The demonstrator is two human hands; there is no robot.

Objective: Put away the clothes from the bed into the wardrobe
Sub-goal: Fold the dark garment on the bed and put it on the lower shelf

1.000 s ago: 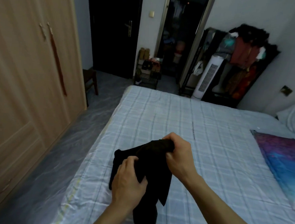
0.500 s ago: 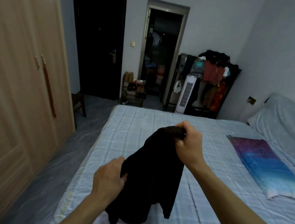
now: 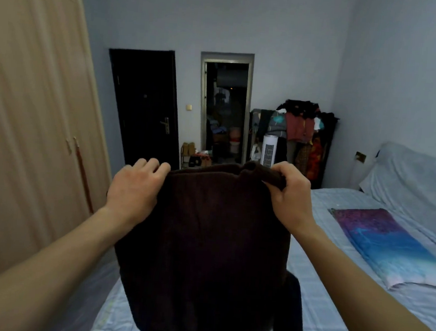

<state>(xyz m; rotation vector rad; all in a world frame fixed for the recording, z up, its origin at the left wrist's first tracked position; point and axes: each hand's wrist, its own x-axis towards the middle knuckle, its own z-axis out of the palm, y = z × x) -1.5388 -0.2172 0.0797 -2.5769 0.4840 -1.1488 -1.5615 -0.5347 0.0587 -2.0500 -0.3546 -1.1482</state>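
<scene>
A dark brown-black garment (image 3: 204, 255) hangs spread out in front of me, above the bed (image 3: 330, 318). My left hand (image 3: 134, 190) grips its top left corner, fingers curled over the edge. My right hand (image 3: 291, 197) grips the bunched top right corner. The cloth hangs down over the bed's near part and hides it. The wooden wardrobe (image 3: 32, 124) stands at the left with its doors closed.
A purple and blue folded cloth (image 3: 382, 246) lies on the bed at the right, a pillow (image 3: 414, 180) behind it. A dark door (image 3: 143, 107), an open doorway (image 3: 224, 108), a white tower fan (image 3: 269, 151) and a loaded clothes rack (image 3: 303, 130) stand at the far wall.
Both hands have raised the garment from the bed and pulled it wide apart; my left hand moved up to the top edge. My view tilted upward.
</scene>
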